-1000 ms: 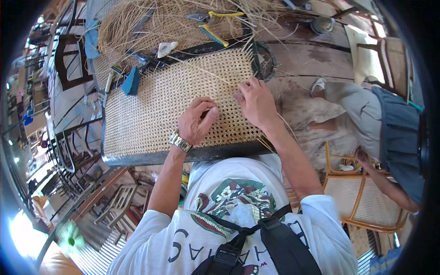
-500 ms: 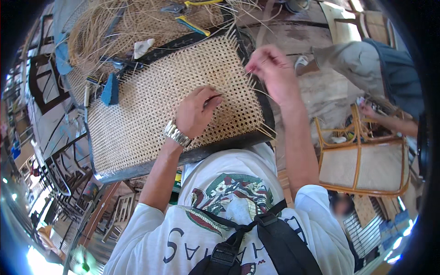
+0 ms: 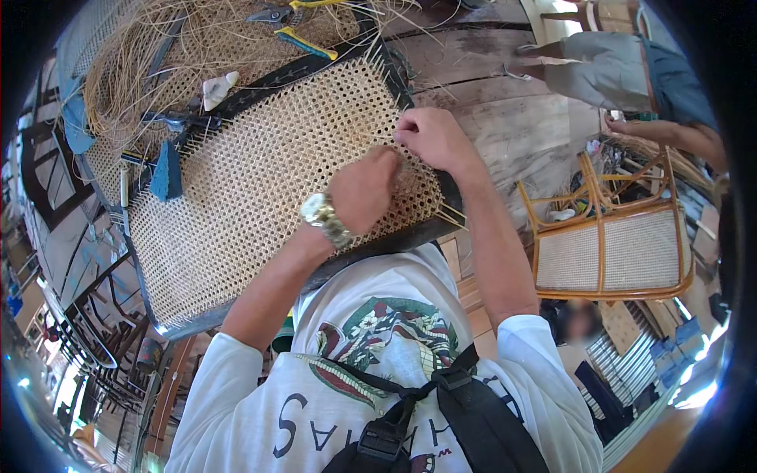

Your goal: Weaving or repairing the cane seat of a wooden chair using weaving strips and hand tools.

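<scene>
Both hands' fingers (image 3: 406, 135) press onto the woven cane panel (image 3: 260, 173).

Matt woven cane panel (image 3: 268, 173), dark wooden frame (image 3: 378, 244), shiny metal wristwatch (image 3: 323, 217), rough plank floor (image 3: 505, 118)

The woven seat panel (image 3: 260, 181) is pale straw yellow with a fine open lattice of small holes, set in a black frame (image 3: 315, 65). A blue wedge (image 3: 166, 172) lies on it. The loose cane strands (image 3: 158, 47) are dry tan. The wristwatch (image 3: 323, 217) is silver and gold. The shirt (image 3: 378, 394) is white with a green, red and grey print. The chair (image 3: 607, 244) is orange-brown with a cream lattice back.
</scene>
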`<state>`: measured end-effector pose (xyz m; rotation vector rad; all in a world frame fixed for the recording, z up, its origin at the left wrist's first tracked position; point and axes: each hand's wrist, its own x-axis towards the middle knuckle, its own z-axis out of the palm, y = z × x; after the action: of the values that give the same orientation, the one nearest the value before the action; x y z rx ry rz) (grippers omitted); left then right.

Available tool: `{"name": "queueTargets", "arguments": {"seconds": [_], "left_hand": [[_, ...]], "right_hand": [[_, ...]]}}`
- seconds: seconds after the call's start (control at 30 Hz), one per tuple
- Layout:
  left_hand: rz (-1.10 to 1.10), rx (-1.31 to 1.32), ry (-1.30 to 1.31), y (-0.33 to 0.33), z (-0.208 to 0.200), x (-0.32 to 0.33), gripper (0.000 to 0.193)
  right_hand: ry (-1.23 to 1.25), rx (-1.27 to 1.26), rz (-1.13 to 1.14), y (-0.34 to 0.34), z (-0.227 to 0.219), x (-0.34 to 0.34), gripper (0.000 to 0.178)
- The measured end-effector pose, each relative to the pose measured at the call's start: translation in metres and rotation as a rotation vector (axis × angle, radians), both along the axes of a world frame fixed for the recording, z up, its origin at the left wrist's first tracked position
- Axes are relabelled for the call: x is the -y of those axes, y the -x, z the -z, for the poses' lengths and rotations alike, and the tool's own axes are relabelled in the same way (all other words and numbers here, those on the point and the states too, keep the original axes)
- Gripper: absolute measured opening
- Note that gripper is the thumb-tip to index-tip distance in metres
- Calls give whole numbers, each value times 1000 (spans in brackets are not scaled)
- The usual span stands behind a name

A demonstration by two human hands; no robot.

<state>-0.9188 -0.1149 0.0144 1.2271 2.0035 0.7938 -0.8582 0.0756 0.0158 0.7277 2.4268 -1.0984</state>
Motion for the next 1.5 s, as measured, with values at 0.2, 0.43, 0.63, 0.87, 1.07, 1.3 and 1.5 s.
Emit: {"name": "queueTargets", "arguments": {"seconds": [0.2, 0.43, 0.63, 0.87, 1.07, 1.3, 1.5], "left_hand": [[-63, 22, 439, 61, -17, -5, 24], [161, -139, 584, 72, -10, -43, 32], [252, -323, 697, 73, -26, -70, 24], [384, -451, 742, 60, -23, -98, 23], [47, -320, 500, 44, -8, -56, 26], [-40, -108, 645, 63, 6, -55, 39], [-18, -212, 566, 107, -35, -38, 39]], "right_hand": [[-267, -40, 0, -5, 0, 4, 19], [-210, 66, 45, -1, -10, 0, 19], [-218, -60, 128, -6, -13, -4, 18], [-245, -138, 104, -10, 3, -4, 19], [-86, -108, 109, -10, 14, 1, 17], [-124, -97, -30, -1, 3, 1, 21], [120, -564, 256, 25, 4, 18, 26]]}}
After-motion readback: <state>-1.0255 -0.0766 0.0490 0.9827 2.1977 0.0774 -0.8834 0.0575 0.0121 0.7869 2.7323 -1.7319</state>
